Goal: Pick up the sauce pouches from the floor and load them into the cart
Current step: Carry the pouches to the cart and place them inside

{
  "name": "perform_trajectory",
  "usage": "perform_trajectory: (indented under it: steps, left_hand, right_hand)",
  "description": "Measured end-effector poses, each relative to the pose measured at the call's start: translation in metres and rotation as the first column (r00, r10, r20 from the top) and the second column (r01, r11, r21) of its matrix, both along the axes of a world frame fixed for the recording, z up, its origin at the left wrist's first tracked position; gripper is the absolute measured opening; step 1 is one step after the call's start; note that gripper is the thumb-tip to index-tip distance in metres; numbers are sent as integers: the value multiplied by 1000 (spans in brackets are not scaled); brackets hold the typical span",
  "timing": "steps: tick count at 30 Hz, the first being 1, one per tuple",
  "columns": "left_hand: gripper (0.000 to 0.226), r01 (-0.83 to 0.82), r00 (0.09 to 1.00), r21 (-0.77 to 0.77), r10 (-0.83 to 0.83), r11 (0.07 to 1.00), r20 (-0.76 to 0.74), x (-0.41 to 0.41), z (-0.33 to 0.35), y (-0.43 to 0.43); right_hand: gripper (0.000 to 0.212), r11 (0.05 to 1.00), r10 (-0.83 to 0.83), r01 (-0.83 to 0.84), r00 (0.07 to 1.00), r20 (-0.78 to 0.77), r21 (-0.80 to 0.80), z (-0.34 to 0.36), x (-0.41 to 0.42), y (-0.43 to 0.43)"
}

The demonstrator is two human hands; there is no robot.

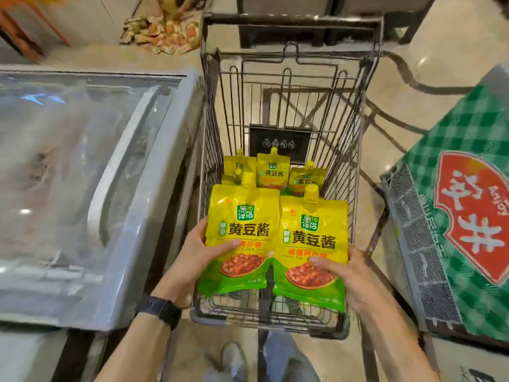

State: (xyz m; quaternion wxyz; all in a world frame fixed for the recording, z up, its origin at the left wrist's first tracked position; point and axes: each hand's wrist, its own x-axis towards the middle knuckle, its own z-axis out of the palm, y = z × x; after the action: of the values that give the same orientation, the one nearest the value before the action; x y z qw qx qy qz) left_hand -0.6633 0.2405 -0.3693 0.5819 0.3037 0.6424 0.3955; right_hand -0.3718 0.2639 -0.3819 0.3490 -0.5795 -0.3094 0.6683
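Note:
Two yellow-and-green sauce pouches with spouts are held upright over the near end of the wire cart (355,150). My left hand (202,255) grips the left pouch (242,230) by its lower left edge, thumb across the front. My right hand (344,274) grips the right pouch (312,244) at its lower right, thumb on the front. Three more pouches (272,172) lie on the cart's floor further in, partly hidden behind the held ones.
A chest freezer (82,175) with a glass lid stands close on the left. A wire bin with a green checked box (465,216) is on the right. A heap of orange snack packets (165,34) lies on the floor beyond the cart.

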Motion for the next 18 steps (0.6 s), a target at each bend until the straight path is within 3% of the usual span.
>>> perform_trajectory:
  steps: [3,7,10,13,15,18]
  left_hand:
    - [55,-18,997,13,19,1000,-72,6,-29,45]
    - [51,-60,988,44,65,997,-138,16,-85,93]
    - [54,-76,970,91,95,993,-226,23,-136,122]
    - [54,-66,948,114,98,991,-304,30,-190,141]
    - [56,-87,940,97,114,991,-322,35,-225,144]
    - [62,-105,937,24,108,994,-333,42,-267,136]
  right_hand:
    - [49,999,-10,7,997,74,32,-39,-9,47]
    - [52,999,-31,32,991,131,-3,-103,-22,98]
    - [67,999,-54,51,977,208,17,-152,-35,132]
    - [54,998,-24,6,952,306,60,-207,-38,157]
    - [63,998,-13,-11,920,393,59,-232,-37,167]
    - [42,996,34,-68,895,444,60,-263,-34,163]
